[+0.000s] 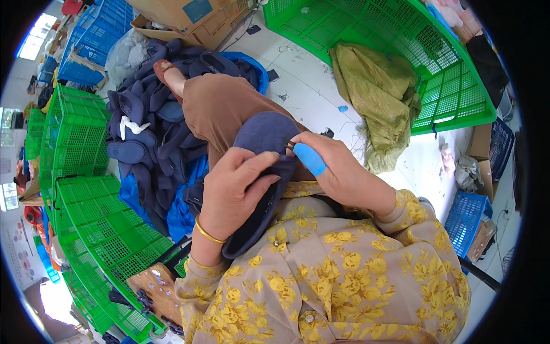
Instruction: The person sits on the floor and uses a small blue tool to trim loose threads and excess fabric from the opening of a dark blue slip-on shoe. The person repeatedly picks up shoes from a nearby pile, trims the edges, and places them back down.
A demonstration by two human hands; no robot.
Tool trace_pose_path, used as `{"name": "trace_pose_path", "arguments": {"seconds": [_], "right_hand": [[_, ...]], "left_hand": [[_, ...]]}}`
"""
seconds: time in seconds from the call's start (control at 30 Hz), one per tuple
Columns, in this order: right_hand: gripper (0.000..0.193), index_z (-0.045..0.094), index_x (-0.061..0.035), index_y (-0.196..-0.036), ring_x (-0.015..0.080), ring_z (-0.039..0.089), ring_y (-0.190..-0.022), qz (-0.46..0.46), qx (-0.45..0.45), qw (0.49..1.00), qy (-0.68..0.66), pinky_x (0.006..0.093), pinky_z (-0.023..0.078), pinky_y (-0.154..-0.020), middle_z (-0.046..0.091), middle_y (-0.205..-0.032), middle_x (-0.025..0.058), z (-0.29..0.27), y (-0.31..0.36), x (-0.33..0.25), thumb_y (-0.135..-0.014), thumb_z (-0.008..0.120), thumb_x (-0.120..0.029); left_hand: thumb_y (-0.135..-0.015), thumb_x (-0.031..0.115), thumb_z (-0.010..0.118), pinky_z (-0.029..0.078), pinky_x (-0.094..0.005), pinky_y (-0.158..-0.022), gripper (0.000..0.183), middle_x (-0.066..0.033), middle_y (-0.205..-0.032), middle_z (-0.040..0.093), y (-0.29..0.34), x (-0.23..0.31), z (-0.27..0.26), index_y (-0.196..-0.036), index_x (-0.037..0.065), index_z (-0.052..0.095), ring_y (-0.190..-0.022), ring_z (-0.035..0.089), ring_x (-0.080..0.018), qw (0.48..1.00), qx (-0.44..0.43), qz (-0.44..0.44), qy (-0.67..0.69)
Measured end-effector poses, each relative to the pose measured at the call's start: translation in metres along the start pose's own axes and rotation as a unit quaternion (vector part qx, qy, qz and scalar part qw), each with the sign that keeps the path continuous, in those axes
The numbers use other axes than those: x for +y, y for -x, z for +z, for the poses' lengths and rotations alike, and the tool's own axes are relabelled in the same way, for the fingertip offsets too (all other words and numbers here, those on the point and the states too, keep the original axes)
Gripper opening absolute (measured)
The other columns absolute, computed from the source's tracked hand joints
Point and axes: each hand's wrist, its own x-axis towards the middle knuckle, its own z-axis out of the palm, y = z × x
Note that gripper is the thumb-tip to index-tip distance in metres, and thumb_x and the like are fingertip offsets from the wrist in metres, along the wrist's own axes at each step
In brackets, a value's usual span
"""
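A navy fabric slipper [264, 129] lies across my lap, its rounded end on the brown-clothed knee. My left hand [234, 192], with a gold bangle at the wrist, pinches the slipper's edge between thumb and fingers. On the slipper's right side is my right hand [335, 166], its thumb wrapped in blue tape. Its fingers close on a small dark two-pronged tool [290, 144], which looks like thread snips and is mostly hidden. The prongs meet the slipper's edge close to the left fingertips.
Left of my leg, many navy slippers [130, 152] are heaped on blue sheeting [179, 215]. Green crates [106, 229] line the left side. A large green crate [378, 28] and an olive sack [372, 86] lie at far right. A cardboard box [186, 17] stands beyond the heap.
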Motion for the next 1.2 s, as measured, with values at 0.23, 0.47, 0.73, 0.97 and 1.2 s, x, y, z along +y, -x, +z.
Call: {"name": "trace_pose_path", "arguments": {"seconds": [0.23,0.47,0.73,0.97,1.2], "right_hand": [[0.034,0.062,0.001,-0.094,0.0389,0.061,-0.08,0.147,-0.131,0.98,-0.01,0.0429,0.048,-0.073,0.065,-0.084,0.021,-0.011,-0.007,-0.018,-0.101,0.041,-0.025],[0.037,0.064,-0.0005,-0.087,0.0374,0.062,-0.075,0.171,-0.164,0.971,-0.026,0.0424,0.047,-0.07,0.065,-0.078,0.0195,-0.007,-0.008,-0.015,-0.099,0.042,-0.027],[0.039,0.063,-0.0009,-0.083,0.0393,0.062,-0.075,0.132,-0.199,0.971,0.018,0.0439,0.048,-0.07,0.066,-0.078,0.0187,-0.003,-0.011,-0.005,-0.1,0.04,-0.026],[0.039,0.064,-0.001,-0.084,0.0342,0.063,-0.074,0.133,-0.201,0.97,0.022,0.0398,0.049,-0.071,0.067,-0.079,0.016,-0.005,-0.016,-0.007,-0.101,0.041,-0.028],[0.04,0.063,-0.0019,-0.083,0.0326,0.06,-0.071,0.14,-0.184,0.971,-0.056,0.0391,0.047,-0.07,0.065,-0.078,0.0148,-0.001,-0.016,0.004,-0.101,0.041,-0.031]], "left_hand": [[-0.073,-0.001,0.073,0.05,-0.031,-0.064,0.023,-0.0078,-0.084,0.062,0.005,-0.008,0.004,-0.094,0.008,0.071,-0.074,0.062,-0.0242,0.994,-0.009,0.074,-0.074],[-0.073,-0.003,0.074,0.051,-0.0281,-0.062,0.021,-0.0083,-0.084,0.066,0.02,-0.011,0.011,-0.091,0.006,0.074,-0.07,0.063,-0.0208,0.991,0.054,0.09,-0.082],[-0.072,-0.004,0.075,0.051,-0.0262,-0.061,0.024,-0.0082,-0.084,0.067,0.022,-0.013,0.013,-0.093,0.007,0.075,-0.07,0.063,-0.0192,0.99,0.075,0.092,-0.07],[-0.07,-0.004,0.073,0.052,-0.0294,-0.061,0.025,-0.0089,-0.084,0.067,0.024,-0.02,0.016,-0.092,0.008,0.074,-0.07,0.064,-0.0223,0.991,0.088,0.089,-0.036],[-0.076,-0.002,0.073,0.052,-0.0266,-0.063,0.019,-0.0089,-0.085,0.069,0.024,-0.019,0.012,-0.093,0.006,0.074,-0.072,0.065,-0.02,0.995,0.069,0.077,-0.013]]}}
